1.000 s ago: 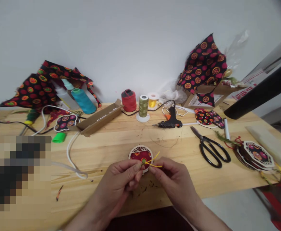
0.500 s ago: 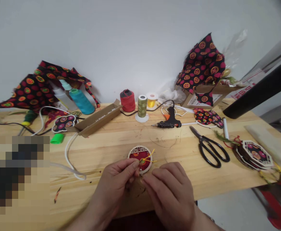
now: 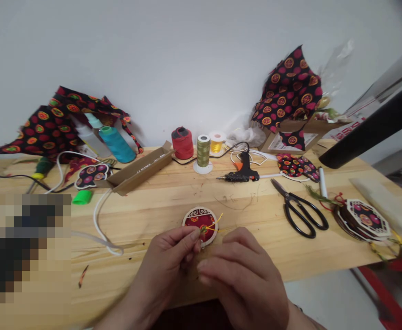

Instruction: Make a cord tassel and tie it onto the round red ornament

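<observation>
Head view: the left hand (image 3: pixel 173 259) pinches thumb and forefinger on the lower rim of the round ornament (image 3: pixel 201 219), right at its green bead.
Right grip: the right hand (image 3: pixel 245 275) is curled with its back to the camera — I cannot tell whether it holds anything.
Cord: the yellow cord (image 3: pixel 217 223) sits at the bead, with its short ends poking toward the right hand.
Progress: the cord looks already fastened, and the loose ends seem untrimmed.
Ornament's place: near the table's (image 3: pixel 152 206) front edge, mid-width, just beyond both hands' fingertips.
Around: scissors (image 3: pixel 302 213) lie toward the right edge — the glue gun (image 3: pixel 242 174) and thread spools (image 3: pixel 203 151) are nearer the back edge.
</observation>
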Tool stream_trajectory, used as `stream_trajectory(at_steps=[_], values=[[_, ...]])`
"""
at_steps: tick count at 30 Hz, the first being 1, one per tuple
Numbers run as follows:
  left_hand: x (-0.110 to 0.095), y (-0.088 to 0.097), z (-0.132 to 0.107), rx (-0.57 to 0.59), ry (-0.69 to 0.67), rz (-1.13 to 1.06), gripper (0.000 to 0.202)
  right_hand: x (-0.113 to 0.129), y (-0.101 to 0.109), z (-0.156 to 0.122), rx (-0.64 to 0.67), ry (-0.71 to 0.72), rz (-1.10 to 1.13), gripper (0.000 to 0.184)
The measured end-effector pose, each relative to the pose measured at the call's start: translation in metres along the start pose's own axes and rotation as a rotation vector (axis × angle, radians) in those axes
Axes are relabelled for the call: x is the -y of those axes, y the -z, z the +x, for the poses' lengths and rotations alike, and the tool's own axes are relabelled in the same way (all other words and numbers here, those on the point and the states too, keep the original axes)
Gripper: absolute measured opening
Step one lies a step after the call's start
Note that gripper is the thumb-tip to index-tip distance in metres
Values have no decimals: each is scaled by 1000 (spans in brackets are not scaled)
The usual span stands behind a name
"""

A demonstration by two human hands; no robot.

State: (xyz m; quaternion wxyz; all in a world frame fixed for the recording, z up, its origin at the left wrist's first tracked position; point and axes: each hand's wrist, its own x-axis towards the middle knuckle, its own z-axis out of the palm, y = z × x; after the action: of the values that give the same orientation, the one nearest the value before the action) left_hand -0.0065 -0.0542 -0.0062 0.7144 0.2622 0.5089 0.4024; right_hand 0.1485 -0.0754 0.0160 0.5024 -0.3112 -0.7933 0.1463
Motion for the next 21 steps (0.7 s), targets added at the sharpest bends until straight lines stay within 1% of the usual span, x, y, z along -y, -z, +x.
stream_trajectory(at_steps=[2, 3, 4, 5, 7, 8, 9, 13, 16, 18, 21], values=[[0, 1, 1, 21, 32, -45, 22, 1, 9, 2, 78, 72, 21, 15], [-1, 1, 1, 29, 31, -64, 21, 1, 13, 2, 70, 76, -6, 16], [-2, 2, 1, 36, 24, -79, 19, 1, 17, 1, 19, 54, -60, 14], [-2, 2, 1, 43, 12, -88, 18, 0, 20, 0, -60, 16, -132, 11], [-4, 2, 0, 53, -5, -98, 18, -4, 22, -3, -222, -48, -289, 18], [-5, 2, 0, 56, -4, -101, 17, -7, 21, -5, -270, -57, -361, 22], [-5, 2, 0, 59, 2, -101, 17, -10, 19, -7, -277, -49, -423, 25], [-4, 1, -1, 82, 28, -121, 17, -20, 2, -18, -230, 38, -538, 24], [-3, 0, -1, 100, 49, -135, 20, -25, -9, -24, -205, 101, -556, 31], [-3, 0, -2, 94, 62, -133, 19, -27, -14, -25, -170, 114, -565, 33], [-1, 1, -2, 84, 71, -118, 18, -29, -17, -26, -154, 121, -551, 28]])
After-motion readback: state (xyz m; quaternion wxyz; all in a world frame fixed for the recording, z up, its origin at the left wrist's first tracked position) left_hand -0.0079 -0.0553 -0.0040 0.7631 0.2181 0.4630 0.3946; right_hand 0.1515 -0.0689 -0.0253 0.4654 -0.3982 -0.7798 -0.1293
